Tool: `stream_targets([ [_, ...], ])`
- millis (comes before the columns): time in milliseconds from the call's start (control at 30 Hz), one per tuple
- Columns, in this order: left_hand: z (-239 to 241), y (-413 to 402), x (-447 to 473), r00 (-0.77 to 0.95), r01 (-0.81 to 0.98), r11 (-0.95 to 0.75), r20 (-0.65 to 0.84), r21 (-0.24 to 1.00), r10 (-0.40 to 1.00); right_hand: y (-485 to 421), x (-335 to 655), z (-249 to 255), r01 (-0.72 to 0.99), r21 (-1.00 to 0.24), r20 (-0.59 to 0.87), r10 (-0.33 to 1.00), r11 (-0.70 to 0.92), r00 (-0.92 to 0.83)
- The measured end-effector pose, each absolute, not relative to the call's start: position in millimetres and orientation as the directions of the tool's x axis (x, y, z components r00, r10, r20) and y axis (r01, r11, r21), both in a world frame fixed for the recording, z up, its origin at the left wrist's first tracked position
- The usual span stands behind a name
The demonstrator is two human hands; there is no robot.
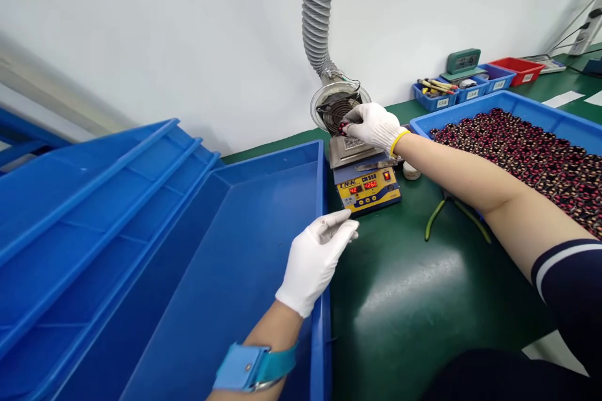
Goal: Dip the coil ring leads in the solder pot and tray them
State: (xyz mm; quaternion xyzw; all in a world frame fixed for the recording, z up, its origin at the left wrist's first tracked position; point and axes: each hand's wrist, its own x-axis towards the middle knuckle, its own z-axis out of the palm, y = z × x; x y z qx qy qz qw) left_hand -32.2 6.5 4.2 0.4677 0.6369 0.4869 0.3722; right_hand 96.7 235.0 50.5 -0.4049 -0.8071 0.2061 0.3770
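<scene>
My right hand [374, 125], in a white glove, reaches to the back of a small solder pot [364, 175] with a yellow front and red digits. Its fingers pinch a small dark red part [345, 128] over the pot's metal top, just below the extraction fan [338, 109]. My left hand [317, 257], also gloved, hovers over the right rim of a large empty blue bin [263, 213], fingers stretched out and holding nothing. A blue strap is on that wrist.
A blue tray [522, 106] full of small dark red coils lies at the right. Green-handled cutters [451, 213] lie on the green mat under my right forearm. Stacked blue bins [94, 200] stand left. Small parts boxes [470, 88] line the wall, with a grey duct [316, 12] above.
</scene>
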Motion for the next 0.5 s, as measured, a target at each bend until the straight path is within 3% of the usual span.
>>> stream_targets([
  [167, -0.1, 7.7, -35.4, -0.259, 0.323, 0.128, -0.043, 0.938, 0.965, 259.9, 100.1, 30.8, 0.543, -0.673, 0.449, 0.861, 0.502, -0.238],
  [500, -0.7, 7.1, -36.3, -0.225, 0.390, 0.150, -0.064, 0.908, 0.972, 261.3, 96.4, 17.1, 0.648, -0.568, 0.425, 0.855, 0.508, -0.299],
])
